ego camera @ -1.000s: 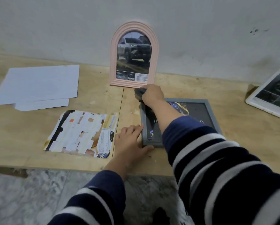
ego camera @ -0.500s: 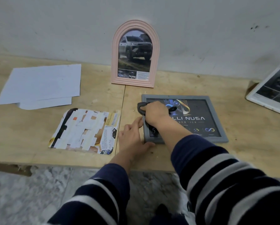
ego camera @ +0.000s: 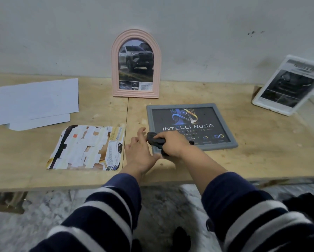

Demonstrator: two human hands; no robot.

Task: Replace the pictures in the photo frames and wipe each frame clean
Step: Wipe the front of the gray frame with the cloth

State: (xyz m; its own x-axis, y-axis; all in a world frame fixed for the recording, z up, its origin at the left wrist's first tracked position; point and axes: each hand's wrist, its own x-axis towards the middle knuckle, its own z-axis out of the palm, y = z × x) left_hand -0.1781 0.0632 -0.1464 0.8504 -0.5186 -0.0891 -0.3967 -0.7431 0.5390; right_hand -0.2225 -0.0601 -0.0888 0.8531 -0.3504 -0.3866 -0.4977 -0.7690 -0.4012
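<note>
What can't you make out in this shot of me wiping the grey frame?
All in the head view:
- Grey frame: its near-left corner is covered by the right hand and dark cloth.
- Small print under INTELLI NUSA: too small, partly hidden by that hand.
- Pink arched frame: its caption text is too small.
- White frame: blurred, cut off by the right edge.
- Left hand: whether it touches the frame is hidden.

The light is dim, flat and cool, with a faint grey cast over the wall [ego camera: 207, 33]. Shadows are soft — a weak one lies under the hands on the tabletop [ego camera: 261, 151]. The white frame [ego camera: 287, 84] at the right edge is smeared by blur, and the striped sleeves [ego camera: 252, 215] near the bottom look soft too. The wide lens bows the tabletop's edges — straight lines curve toward the corners.
</note>
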